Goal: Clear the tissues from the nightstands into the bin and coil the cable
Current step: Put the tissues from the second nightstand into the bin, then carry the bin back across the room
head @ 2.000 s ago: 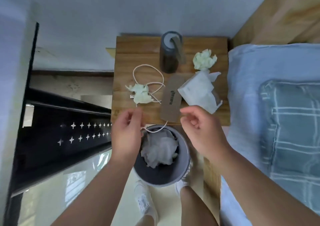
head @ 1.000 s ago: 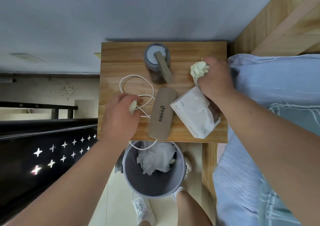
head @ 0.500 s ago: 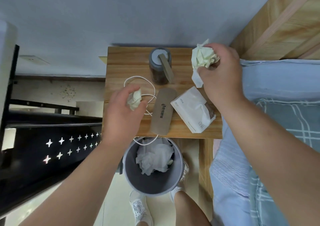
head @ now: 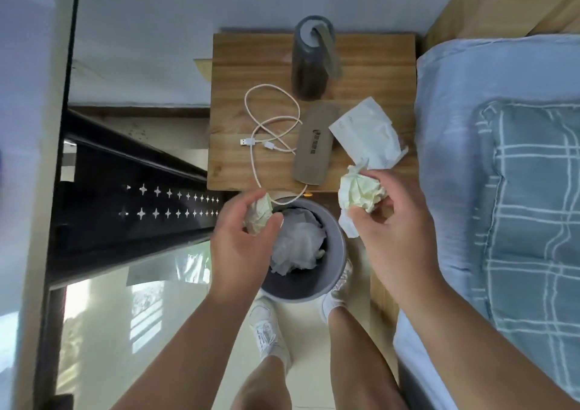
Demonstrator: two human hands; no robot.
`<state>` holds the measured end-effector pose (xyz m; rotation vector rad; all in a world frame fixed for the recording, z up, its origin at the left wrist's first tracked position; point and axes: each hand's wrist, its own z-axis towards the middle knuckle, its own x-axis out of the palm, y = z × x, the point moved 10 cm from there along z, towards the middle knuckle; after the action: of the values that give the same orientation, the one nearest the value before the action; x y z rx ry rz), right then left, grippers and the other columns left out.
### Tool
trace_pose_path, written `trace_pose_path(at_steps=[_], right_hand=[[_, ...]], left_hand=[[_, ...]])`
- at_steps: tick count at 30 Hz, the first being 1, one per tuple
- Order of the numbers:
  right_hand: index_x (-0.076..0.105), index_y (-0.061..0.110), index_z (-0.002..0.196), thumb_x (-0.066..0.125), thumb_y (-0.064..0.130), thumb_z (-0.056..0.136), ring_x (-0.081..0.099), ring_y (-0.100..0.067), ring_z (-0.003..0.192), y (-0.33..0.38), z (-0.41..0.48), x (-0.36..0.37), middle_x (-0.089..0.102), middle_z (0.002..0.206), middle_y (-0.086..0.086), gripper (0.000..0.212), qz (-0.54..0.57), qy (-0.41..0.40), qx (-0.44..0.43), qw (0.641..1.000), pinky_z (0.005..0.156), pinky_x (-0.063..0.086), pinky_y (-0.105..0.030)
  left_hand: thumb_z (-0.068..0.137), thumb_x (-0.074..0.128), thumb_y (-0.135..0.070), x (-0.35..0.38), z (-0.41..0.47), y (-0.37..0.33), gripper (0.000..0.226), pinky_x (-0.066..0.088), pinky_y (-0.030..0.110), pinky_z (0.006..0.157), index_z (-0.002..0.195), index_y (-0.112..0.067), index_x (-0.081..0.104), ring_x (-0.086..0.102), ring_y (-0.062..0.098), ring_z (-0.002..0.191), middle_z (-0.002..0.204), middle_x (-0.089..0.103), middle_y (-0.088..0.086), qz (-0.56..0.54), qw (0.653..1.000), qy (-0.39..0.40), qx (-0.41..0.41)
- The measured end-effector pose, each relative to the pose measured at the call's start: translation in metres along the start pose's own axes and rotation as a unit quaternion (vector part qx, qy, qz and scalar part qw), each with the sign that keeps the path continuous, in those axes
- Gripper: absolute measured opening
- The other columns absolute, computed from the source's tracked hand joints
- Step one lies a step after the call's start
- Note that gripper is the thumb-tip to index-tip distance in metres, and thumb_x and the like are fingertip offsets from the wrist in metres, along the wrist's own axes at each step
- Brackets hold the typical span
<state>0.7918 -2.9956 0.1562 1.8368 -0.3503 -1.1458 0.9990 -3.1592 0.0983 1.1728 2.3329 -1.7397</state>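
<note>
Both grips on tissues, wooden nightstand (head: 370, 61), glossy floor (head: 125, 331)

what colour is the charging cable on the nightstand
White, seen in the head view: the cable.

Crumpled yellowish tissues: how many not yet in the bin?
2. One yellowish tissue is in the left hand's grip at the bin rim; the other is in the right hand beside it. More may lie hidden among the white paper inside.
</note>
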Motion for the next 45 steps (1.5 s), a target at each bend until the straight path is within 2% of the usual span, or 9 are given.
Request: trace_pose_path(at_steps=[7,12,16,19,27,35,38,40,45], right_hand=[[0.068,0.014,0.124,0.080,-0.004,0.081,0.050,0.002,0.107,-0.069,-0.066,0.065,0.059,0.126,0.001,0.048,-0.037,0.034,0.031,0.998,0.086,0.036,0.005],[0.065,0.024,0.129,0.077,0.006,0.087,0.053,0.005,0.102,-0.134,-0.083,0.119,0.057,0.129,0.006,0.047,-0.067,0.074,0.084,0.991,0.092,0.042,-0.004],[0.060,0.028,0.136,0.074,0.013,0.087,0.056,-0.006,0.116,-0.176,-0.081,0.155,0.055,0.135,0.007,0.053,-0.084,0.111,0.117,0.983,0.102,0.050,-0.029],[0.057,0.025,0.143,0.074,0.015,0.086,0.054,-0.018,0.129,-0.200,-0.078,0.177,0.057,0.142,0.001,0.061,-0.135,0.169,0.126,0.968,0.104,0.048,-0.036],[0.059,0.023,0.143,0.080,0.020,0.086,0.059,-0.016,0.125,-0.216,-0.066,0.170,0.062,0.132,0.013,0.061,-0.128,0.152,0.144,0.969,0.097,0.041,-0.021],[0.047,0.023,0.154,0.075,0.021,0.093,0.057,-0.023,0.134,-0.265,-0.042,0.139,0.060,0.148,-0.004,0.067,-0.112,0.044,0.210,0.970,0.111,0.048,-0.042],[0.050,0.014,0.151,0.076,0.019,0.091,0.063,-0.033,0.127,-0.316,-0.045,0.157,0.064,0.142,-0.011,0.065,-0.064,0.098,0.323,0.939,0.106,0.052,-0.046],[0.071,0.010,0.116,0.074,0.012,0.086,0.073,-0.037,0.104,-0.341,-0.049,0.172,0.078,0.110,-0.014,0.030,-0.040,0.132,0.370,0.919,0.091,0.059,-0.052],[0.070,0.011,0.087,0.059,0.010,0.083,0.073,-0.034,0.083,-0.331,-0.057,0.165,0.076,0.083,-0.008,0.011,-0.052,0.140,0.358,0.922,0.078,0.061,-0.048]], left_hand=[[0.089,0.082,-0.032,0.021,-0.023,0.082,0.041,0.042,0.013,0.086,0.121,-0.051,0.066,0.049,-0.028,0.110,0.122,0.059,-0.031,0.084,0.995,0.050,-0.019],[0.086,0.082,-0.037,0.042,-0.015,0.146,0.047,0.036,0.006,0.083,0.131,-0.042,0.069,0.041,-0.039,0.102,0.114,0.056,-0.034,0.117,0.990,0.068,-0.041],[0.086,0.082,-0.043,0.060,-0.001,0.181,0.054,0.037,0.005,0.084,0.137,-0.045,0.064,0.052,-0.017,0.103,0.131,0.059,-0.026,0.131,0.986,0.091,-0.055],[0.087,0.080,-0.049,0.071,0.005,0.204,0.061,0.055,0.033,0.095,0.144,-0.048,0.058,0.064,0.012,0.116,0.142,0.063,-0.017,0.145,0.979,0.110,-0.093],[0.091,0.075,-0.045,0.070,0.018,0.211,0.046,0.048,0.032,0.095,0.136,-0.049,0.063,0.061,0.014,0.125,0.142,0.064,-0.012,0.132,0.979,0.108,-0.112],[0.097,0.074,-0.030,0.041,0.043,0.238,0.074,0.044,0.050,0.118,0.161,-0.041,0.041,0.036,0.021,0.157,0.175,0.027,-0.012,0.203,0.970,0.052,-0.127],[0.095,0.073,-0.020,0.042,0.048,0.275,0.077,0.053,0.042,0.098,0.162,-0.038,0.039,0.061,0.023,0.131,0.148,0.054,-0.014,0.124,0.965,0.044,-0.225],[0.091,0.070,-0.005,0.049,0.048,0.299,0.051,0.059,0.047,0.087,0.134,-0.030,0.063,0.071,0.031,0.105,0.124,0.073,-0.001,0.074,0.952,0.051,-0.292],[0.087,0.055,0.004,0.039,0.032,0.286,0.041,0.060,0.056,0.073,0.109,-0.029,0.066,0.073,0.039,0.089,0.100,0.076,0.014,0.059,0.947,0.063,-0.311]])
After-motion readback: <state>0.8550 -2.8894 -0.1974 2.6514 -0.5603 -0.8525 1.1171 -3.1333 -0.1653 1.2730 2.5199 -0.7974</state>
